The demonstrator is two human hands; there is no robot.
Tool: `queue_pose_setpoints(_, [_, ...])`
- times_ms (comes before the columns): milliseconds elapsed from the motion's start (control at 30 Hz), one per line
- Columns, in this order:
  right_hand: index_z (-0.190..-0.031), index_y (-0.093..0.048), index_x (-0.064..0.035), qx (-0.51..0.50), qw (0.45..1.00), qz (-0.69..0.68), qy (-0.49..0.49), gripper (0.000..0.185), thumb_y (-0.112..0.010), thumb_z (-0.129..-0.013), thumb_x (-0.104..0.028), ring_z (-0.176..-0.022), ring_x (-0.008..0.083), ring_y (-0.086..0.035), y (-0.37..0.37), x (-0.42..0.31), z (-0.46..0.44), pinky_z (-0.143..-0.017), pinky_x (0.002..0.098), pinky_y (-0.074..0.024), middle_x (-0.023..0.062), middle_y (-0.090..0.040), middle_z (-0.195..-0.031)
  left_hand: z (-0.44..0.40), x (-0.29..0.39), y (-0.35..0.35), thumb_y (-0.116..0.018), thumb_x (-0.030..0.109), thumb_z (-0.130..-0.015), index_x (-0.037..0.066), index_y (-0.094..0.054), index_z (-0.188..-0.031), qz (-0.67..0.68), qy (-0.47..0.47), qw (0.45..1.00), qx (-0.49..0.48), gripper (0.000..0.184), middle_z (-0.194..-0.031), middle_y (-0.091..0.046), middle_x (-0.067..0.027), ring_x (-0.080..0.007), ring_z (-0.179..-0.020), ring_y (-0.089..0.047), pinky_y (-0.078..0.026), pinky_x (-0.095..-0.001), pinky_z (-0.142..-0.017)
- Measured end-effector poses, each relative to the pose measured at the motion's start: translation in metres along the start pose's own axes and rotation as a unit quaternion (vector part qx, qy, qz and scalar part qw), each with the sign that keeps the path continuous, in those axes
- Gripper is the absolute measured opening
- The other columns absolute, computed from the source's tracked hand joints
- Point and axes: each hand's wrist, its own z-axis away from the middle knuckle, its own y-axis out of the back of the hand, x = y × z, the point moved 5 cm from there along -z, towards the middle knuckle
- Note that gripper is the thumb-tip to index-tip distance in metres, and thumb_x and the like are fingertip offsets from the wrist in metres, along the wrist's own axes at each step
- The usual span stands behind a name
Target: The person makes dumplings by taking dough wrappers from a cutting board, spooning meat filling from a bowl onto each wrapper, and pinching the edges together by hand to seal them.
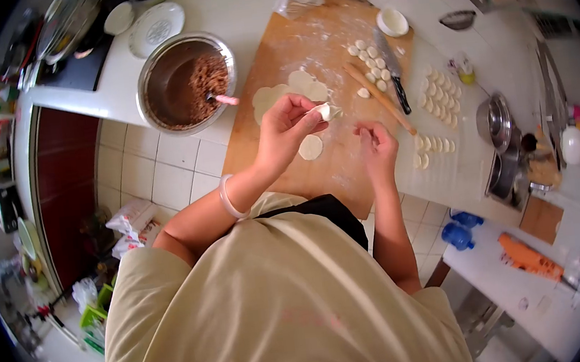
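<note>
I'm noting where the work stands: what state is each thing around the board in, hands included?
Left hand: pinching
Held dumpling: folded; full sealing unclear
Right hand: fingers curled, apart from dumpling
Metal bowl: uncovered, partly filled
Brown filling: loose, heaped
Single wrapper: flat, unfilled
Overlapping wrappers: flat
Small dough pieces: grouped, unflattened
Rolling pin: lying down
Knife: lying down
Counter dumplings: folded, in rows
Board: flour-dusted
</note>
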Motion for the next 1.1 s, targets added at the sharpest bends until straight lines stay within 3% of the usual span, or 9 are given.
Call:
queue_pose_setpoints(67, [-0.1, -0.062, -0.0011, 0.075, 0.949, -0.305, 0.038, 0.019, -0.064, -0.081, 0.0, -0.08, 0.0186, -0.062, 0.018, -0.037, 0.004, -0.073, 0.0288, -0.0493, 0.0093, -0.064, -0.091, -0.003, -0.014, -0.015, -0.057, 0.004, -0.092, 0.001, -0.052, -0.099, 0.003, 0.02, 1.0, -0.018, 0.009, -0.103, -0.062, -0.0091, -0.0152, -0.094, -0.061, -0.055, -0.035, -0.085])
queue_pose_setpoints(300, [-0.093, -0.061, 0.0004, 0.178, 0.949, -0.257, 0.05, 0.013, -0.065, -0.081, 0.001, -0.073, 0.0144, -0.061, 0.046, -0.01, 0.033, -0.069, 0.0264, -0.0492, 0.0075, -0.062, -0.082, -0.005, -0.06, -0.066, -0.056, 0.002, -0.092, -0.003, -0.056, -0.099, -0.021, 0.082, 0.994, -0.068, 0.009, -0.102, -0.064, -0.0115, -0.0155, -0.091, -0.063, -0.057, -0.0319, -0.083])
queue_pose_setpoints(533, [-0.097, -0.064, 0.0001, 0.098, 0.971, -0.217, 0.022, 0.018, -0.066, -0.08, -0.001, -0.071, 0.0143, -0.062, 0.074, 0.048, 0.051, -0.063, 0.0264, -0.0493, 0.0084, -0.063, -0.083, -0.017, -0.133, -0.1, -0.06, 0.003, -0.088, -0.004, -0.054, -0.102, -0.206, 0.155, 0.941, -0.219, 0.017, -0.093, -0.064, -0.0102, -0.0168, -0.082, -0.066, -0.058, -0.0283, -0.072])
queue_pose_setpoints(633, [-0.099, -0.066, 0.0005, 0.089, 0.971, -0.219, -0.03, 0.019, -0.066, -0.081, -0.004, -0.071, 0.0119, -0.061, 0.084, 0.099, 0.064, -0.063, 0.0252, -0.05, 0.0077, -0.065, -0.084, -0.018, -0.165, -0.125, -0.061, 0.004, -0.088, -0.003, -0.052, -0.106, -0.169, 0.251, 0.932, -0.198, 0.022, -0.095, -0.062, -0.0106, -0.0164, -0.083, -0.066, -0.056, -0.0262, -0.069])
queue_pose_setpoints(767, [-0.093, -0.068, 0.0021, 0.185, 0.829, -0.444, -0.286, 0.015, -0.066, -0.084, -0.01, -0.07, 0.0109, -0.061, 0.109, 0.214, 0.079, -0.065, 0.0254, -0.0523, 0.004, -0.066, -0.082, -0.013, -0.189, -0.132, -0.06, 0.01, -0.09, -0.002, -0.05, -0.111, -0.229, 0.287, 0.901, -0.23, 0.026, -0.103, -0.06, -0.0114, -0.0207, -0.093, -0.066, -0.054, -0.0298, -0.079])
queue_pose_setpoints(900, [-0.09, -0.069, -0.0008, 0.315, 0.893, -0.167, -0.274, 0.012, -0.066, -0.084, -0.011, -0.07, 0.015, -0.062, 0.158, 0.316, 0.067, -0.065, 0.0302, -0.0527, 0.0066, -0.066, -0.08, -0.002, -0.185, -0.103, -0.06, 0.012, -0.091, -0.001, -0.052, -0.11, -0.24, 0.295, 0.885, -0.269, 0.025, -0.104, -0.061, -0.0098, -0.0199, -0.095, -0.065, -0.053, -0.0296, -0.08])
queue_pose_setpoints(933, [-0.09, -0.069, -0.0008, 0.311, 0.895, -0.169, -0.271, 0.012, -0.066, -0.084, -0.011, -0.07, 0.015, -0.062, 0.162, 0.327, 0.063, -0.065, 0.0302, -0.0527, 0.0066, -0.066, -0.08, 0.0, -0.184, -0.088, -0.06, 0.012, -0.091, -0.001, -0.052, -0.11, -0.247, 0.304, 0.884, -0.256, 0.024, -0.104, -0.061, -0.0096, -0.0199, -0.096, -0.065, -0.053, -0.0296, -0.081])
queue_pose_setpoints(1000, [-0.086, -0.069, -0.0011, 0.269, 0.94, 0.132, -0.161, 0.01, -0.068, -0.08, -0.009, -0.072, 0.0233, -0.063, 0.168, 0.328, 0.05, -0.067, 0.0336, -0.0517, 0.0117, -0.065, -0.08, 0.003, -0.179, -0.061, -0.059, 0.012, -0.091, -0.001, -0.053, -0.109, -0.256, 0.31, 0.884, -0.24, 0.023, -0.104, -0.061, -0.0094, -0.0198, -0.097, -0.064, -0.053, -0.0297, -0.081])
queue_pose_setpoints(1100, [-0.088, -0.069, -0.0038, 0.224, 0.932, 0.236, -0.161, 0.011, -0.068, -0.079, -0.01, -0.075, 0.0304, -0.062, 0.159, 0.333, 0.044, -0.07, 0.0377, -0.0509, 0.0149, -0.063, -0.084, 0.008, -0.162, -0.025, -0.058, 0.013, -0.092, 0.0, -0.054, -0.109, -0.253, 0.315, 0.897, -0.181, 0.021, -0.105, -0.061, -0.0091, -0.0197, -0.097, -0.064, -0.052, -0.0304, -0.082])
